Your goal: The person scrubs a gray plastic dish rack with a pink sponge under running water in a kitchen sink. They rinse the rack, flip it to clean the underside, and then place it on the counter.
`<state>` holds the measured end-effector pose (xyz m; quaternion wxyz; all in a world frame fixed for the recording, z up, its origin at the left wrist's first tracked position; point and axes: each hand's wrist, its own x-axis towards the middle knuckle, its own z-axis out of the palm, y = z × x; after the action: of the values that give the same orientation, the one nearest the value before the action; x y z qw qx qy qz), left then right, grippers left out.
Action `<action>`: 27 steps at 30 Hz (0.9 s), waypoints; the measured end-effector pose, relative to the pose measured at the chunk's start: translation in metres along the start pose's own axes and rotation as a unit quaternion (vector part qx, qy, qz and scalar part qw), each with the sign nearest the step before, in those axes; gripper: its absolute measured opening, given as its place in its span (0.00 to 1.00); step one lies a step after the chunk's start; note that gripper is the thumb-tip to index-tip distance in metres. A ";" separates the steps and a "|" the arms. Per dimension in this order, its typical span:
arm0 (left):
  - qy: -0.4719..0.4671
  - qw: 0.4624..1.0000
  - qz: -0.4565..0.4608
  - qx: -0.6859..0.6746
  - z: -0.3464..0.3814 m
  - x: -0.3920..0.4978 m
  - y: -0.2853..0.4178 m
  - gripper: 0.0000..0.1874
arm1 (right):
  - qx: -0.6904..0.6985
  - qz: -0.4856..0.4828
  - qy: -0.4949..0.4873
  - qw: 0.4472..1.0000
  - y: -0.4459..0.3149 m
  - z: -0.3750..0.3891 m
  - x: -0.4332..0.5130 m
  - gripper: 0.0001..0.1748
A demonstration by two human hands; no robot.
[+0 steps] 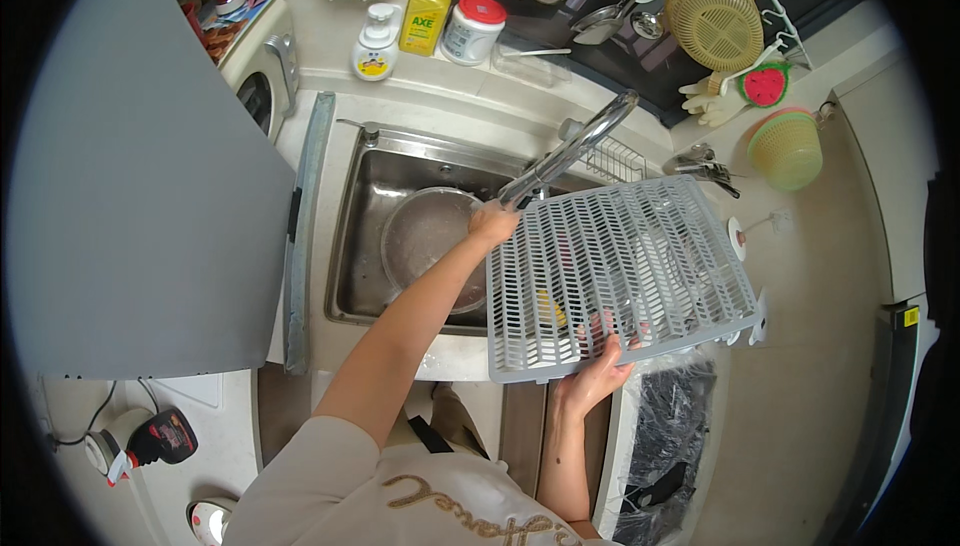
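Note:
My right hand (596, 381) grips the near edge of a grey slotted plastic rack (622, 268), thumb on top and fingers underneath. The rack is tilted over the right part of a stainless steel sink (352, 246) and the counter beside it. Near the rack's far left corner, my left hand (495, 223) is closed at the lower end of the chrome faucet (574, 148); the rack's corner lies against it. In the sink's left part stands a round basin (427, 246). Things under the rack show only through its slots.
A yellow pump bottle (426, 13), a white pump bottle (375, 47) and a red-lidded tub (474, 29) line the ledge behind the sink. A wire basket (615, 159) sits behind the rack. A large grey panel (150, 193) borders the left. Colanders (787, 148) hang at the right.

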<state>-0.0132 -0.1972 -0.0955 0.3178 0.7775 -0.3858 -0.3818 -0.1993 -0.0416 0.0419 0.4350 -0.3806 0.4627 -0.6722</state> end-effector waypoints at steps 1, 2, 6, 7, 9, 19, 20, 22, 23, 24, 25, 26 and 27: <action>0.001 1.000 0.007 -0.006 0.003 0.000 0.004 0.32 | 0.005 -0.001 0.004 1.000 -0.001 0.000 0.001 0.29; 0.036 0.999 0.017 -0.015 0.005 0.001 0.006 0.31 | 0.011 -0.003 0.007 1.000 -0.002 0.001 0.002 0.27; 0.115 0.989 0.055 -0.071 -0.013 -0.011 0.005 0.20 | 0.026 0.010 0.014 1.000 -0.001 0.002 0.003 0.26; 0.086 0.995 0.034 -0.033 -0.016 -0.004 0.000 0.19 | 0.025 0.018 0.012 0.999 -0.001 0.002 0.003 0.26; 0.029 0.999 -0.010 0.041 -0.025 0.012 -0.008 0.18 | 0.025 0.014 -0.009 1.000 0.007 0.008 0.003 0.27; 0.047 0.995 0.075 0.040 -0.034 -0.012 -0.019 0.25 | 0.033 0.087 -0.064 0.994 0.025 0.020 -0.023 0.28; 0.023 0.996 0.069 0.052 -0.040 -0.015 -0.019 0.26 | 0.034 0.091 -0.070 0.993 0.025 0.020 -0.025 0.27; 0.019 0.995 0.088 0.045 -0.052 -0.021 -0.027 0.25 | 0.037 0.105 -0.079 0.991 0.026 0.021 -0.030 0.26; 0.017 0.994 0.097 0.041 -0.058 -0.023 -0.033 0.25 | 0.035 0.114 -0.081 0.989 0.025 0.021 -0.032 0.26; 0.016 0.993 0.117 0.030 -0.064 -0.023 -0.038 0.28 | 0.034 0.123 -0.084 0.988 0.024 0.021 -0.035 0.25; 0.008 0.994 0.103 0.024 -0.071 -0.023 -0.044 0.28 | 0.037 0.139 -0.086 0.986 0.022 0.021 -0.038 0.25; 0.000 0.996 0.090 0.019 -0.079 -0.024 -0.052 0.28 | 0.040 0.154 -0.088 0.983 0.019 0.023 -0.041 0.25; -0.010 0.997 0.078 0.015 -0.088 -0.028 -0.058 0.28 | 0.043 0.170 -0.088 0.981 0.017 0.021 -0.045 0.24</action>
<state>0.0700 -0.1273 -0.0874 0.3311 0.7461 -0.4537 -0.3575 -0.1609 -0.0087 0.0263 0.5979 -0.3349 0.4511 -0.5717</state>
